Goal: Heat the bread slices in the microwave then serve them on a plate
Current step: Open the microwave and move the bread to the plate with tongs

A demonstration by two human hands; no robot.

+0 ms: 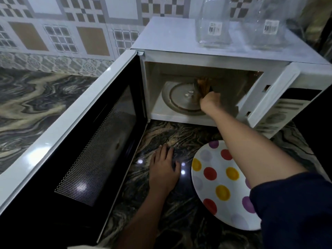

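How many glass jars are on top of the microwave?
2. One glass jar stands left on the microwave top, the other jar to its right.

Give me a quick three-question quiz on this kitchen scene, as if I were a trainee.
1. True or false: the microwave door is shut.
2. Which hand holds the bread? A) left B) right
3. Fill in: the left hand rests flat on the ____.

Key: 1. False, the door is open. 2. B, the right hand grips it inside. 3. Counter, beside the spotted plate, which has no bread on it.
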